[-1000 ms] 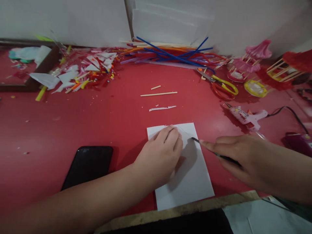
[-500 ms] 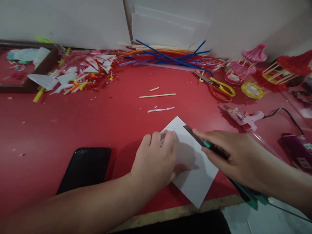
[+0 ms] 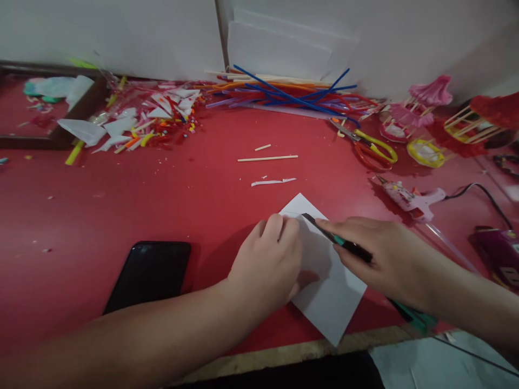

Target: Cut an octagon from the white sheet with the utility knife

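Red table (image 3: 194, 173) behind | lower centre: our left hand (image 3: 265, 262), half curled upon white paper (image 3: 332, 294); what it grips, we cannot tell | rightward: our right hand (image 3: 381, 254) wraps cutter (image 3: 340, 241), blade (image 3: 313, 222) near left fingers (image 3: 291, 231); we should place them clear.

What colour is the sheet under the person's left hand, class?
The sheet is white; the head view shows it best.

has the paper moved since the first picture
Yes. Against the white strip, the paper has turned: its far edge faced the strip, now a corner points toward it.
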### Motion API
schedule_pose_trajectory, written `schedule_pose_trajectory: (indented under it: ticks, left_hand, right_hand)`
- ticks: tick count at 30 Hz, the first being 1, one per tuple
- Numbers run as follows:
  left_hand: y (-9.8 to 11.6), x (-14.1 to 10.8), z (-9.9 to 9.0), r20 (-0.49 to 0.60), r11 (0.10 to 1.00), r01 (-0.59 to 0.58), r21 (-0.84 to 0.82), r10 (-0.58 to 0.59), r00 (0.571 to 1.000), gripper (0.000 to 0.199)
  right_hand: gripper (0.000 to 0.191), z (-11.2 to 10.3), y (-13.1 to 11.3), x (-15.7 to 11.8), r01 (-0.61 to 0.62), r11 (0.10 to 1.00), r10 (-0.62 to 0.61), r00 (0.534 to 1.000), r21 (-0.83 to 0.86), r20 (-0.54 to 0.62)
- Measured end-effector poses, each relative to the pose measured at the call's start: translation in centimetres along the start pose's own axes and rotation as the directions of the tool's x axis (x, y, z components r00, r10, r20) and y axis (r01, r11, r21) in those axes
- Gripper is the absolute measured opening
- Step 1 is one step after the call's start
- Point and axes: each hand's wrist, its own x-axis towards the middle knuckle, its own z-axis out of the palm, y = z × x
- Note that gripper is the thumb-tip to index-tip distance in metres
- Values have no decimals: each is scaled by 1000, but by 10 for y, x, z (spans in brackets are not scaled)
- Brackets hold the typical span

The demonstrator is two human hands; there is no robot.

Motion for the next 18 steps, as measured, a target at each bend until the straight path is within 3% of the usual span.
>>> schedule_pose_trajectory:
  ticks: [8, 18]
  left_hand:
    - [-2, -2, 1, 18, 999, -32, 36, 31, 999, 76]
    - [-3, -3, 5, 9, 992, -127, 20, 127, 992, 71]
  right_hand:
    - [48, -6, -1, 1, 28, 991, -27, 1000, -129, 5]
    - [44, -7, -1, 0, 48, 984, -40, 998, -175, 45]
